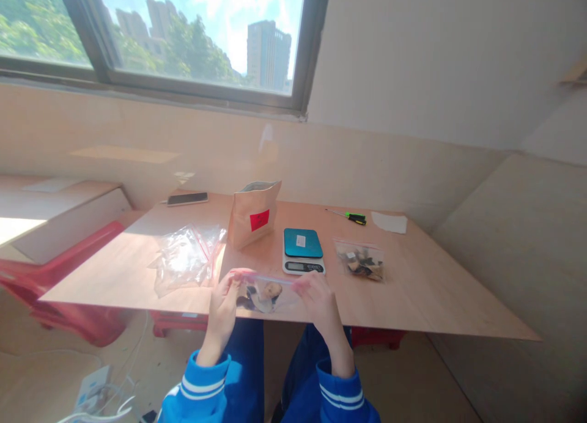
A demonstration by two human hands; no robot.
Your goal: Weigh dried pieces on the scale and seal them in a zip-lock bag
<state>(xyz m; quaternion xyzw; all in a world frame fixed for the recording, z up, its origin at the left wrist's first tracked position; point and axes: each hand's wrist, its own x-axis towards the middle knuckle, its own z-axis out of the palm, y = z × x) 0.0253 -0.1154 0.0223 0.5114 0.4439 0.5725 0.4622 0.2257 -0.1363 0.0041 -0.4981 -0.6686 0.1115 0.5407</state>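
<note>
A clear zip bag with dark and pale dried pieces inside is stretched between my two hands at the table's near edge. My left hand pinches its upper left corner, and my right hand pinches the top strip at the right. Just beyond the bag stands a kitchen scale with a teal plate and a small display. Behind my left hand, an upright kraft paper pouch with a red label has its top open. To the right of the scale lies another filled zip bag.
Several clear plastic bags lie in a pile on the left of the table. A phone rests at the back left. A green and black screwdriver and white paper lie at the back right. Red stools stand below.
</note>
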